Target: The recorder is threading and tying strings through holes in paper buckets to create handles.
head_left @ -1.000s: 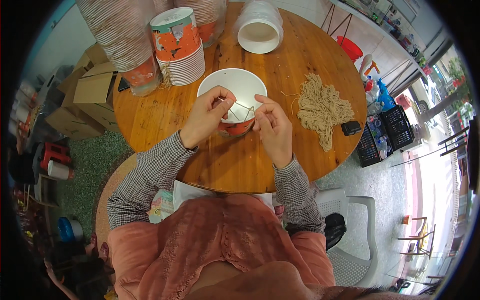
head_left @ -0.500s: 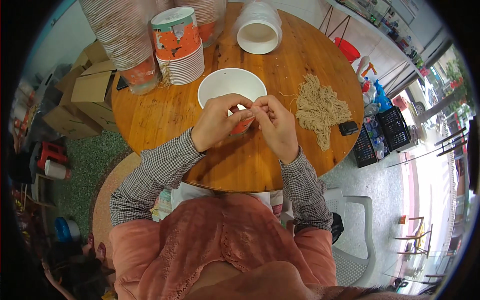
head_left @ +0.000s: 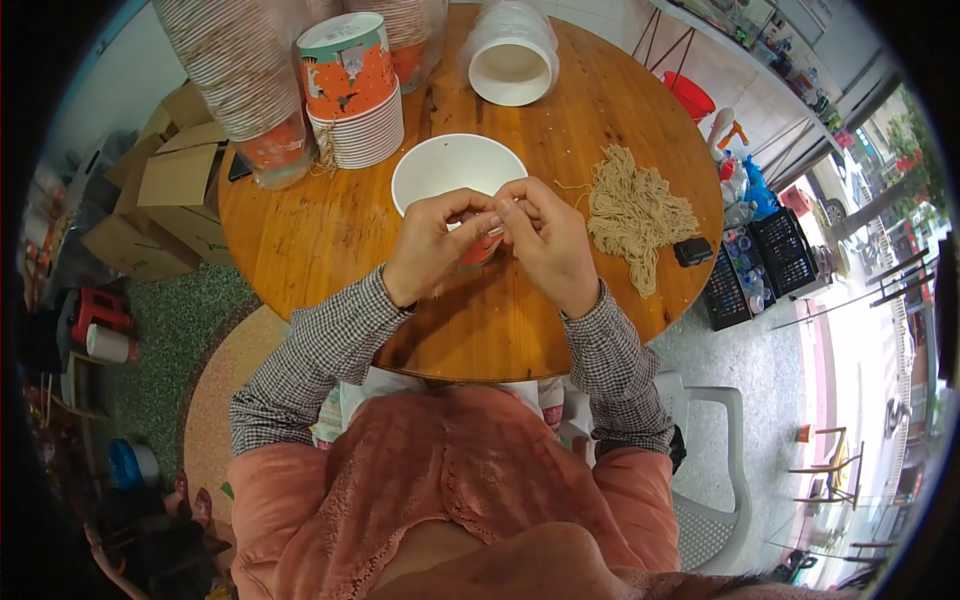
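A paper bucket [head_left: 450, 168], white inside with orange print outside, stands on the wooden table before me. Both my hands meet at its near rim and cover part of it. My left hand [head_left: 432, 248] is closed, thumb and forefinger pinched together. Against those fingertips, my right hand [head_left: 555, 252] pinches too. Whatever lies between the fingers is too small to make out. Right of my hands rests a loose heap of beige twine [head_left: 640, 220], one thin strand trailing toward the bucket.
Nested printed paper buckets [head_left: 352, 95] stand at the far left of the table [head_left: 315, 225], beside tall bagged stacks [head_left: 225, 75]. Bagged white buckets [head_left: 512, 75] lie on their side at the back. A small black object [head_left: 692, 252] sits near the right edge. Cardboard boxes [head_left: 180, 180] flank the table.
The fingertips of both hands have shifted slightly against each other while staying pinched at the bucket's rim. The bucket and twine stay in place; the whole view has moved a little.
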A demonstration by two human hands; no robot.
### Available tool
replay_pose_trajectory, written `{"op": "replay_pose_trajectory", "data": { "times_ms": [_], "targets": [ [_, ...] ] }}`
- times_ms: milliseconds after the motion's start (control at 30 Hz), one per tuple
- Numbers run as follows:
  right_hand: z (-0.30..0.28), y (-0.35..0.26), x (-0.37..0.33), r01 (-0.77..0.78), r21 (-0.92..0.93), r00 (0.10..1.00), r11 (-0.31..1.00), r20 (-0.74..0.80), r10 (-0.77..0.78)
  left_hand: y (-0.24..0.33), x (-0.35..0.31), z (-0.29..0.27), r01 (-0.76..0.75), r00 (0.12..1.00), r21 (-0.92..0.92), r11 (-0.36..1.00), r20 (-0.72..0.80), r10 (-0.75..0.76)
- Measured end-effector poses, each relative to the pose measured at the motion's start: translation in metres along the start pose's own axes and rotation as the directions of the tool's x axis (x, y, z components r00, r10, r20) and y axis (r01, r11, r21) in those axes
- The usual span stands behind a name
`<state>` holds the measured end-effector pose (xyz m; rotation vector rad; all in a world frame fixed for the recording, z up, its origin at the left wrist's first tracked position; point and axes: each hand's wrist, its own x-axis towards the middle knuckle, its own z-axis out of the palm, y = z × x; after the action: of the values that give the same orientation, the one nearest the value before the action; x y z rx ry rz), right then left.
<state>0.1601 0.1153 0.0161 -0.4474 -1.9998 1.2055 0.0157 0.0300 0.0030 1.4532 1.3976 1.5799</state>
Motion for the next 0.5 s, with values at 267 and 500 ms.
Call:
{"op": "replay_pose_trajectory", "data": {
  "times_ms": [267,500],
  "targets": [
    [-0.012,-0.018,0.004,0.069,-0.013,0.997,0.998,0.030,-0.068,-0.004,-0.002,0.006,-0.136,0.991,-0.081,0.987,0.007,0.137],
    [-0.012,-0.031,0.004,0.035,-0.119,0.998,0.992,0.063,-0.028,0.006,0.000,0.002,0.064,0.998,-0.263,0.963,0.005,-0.065]
  ]
}}
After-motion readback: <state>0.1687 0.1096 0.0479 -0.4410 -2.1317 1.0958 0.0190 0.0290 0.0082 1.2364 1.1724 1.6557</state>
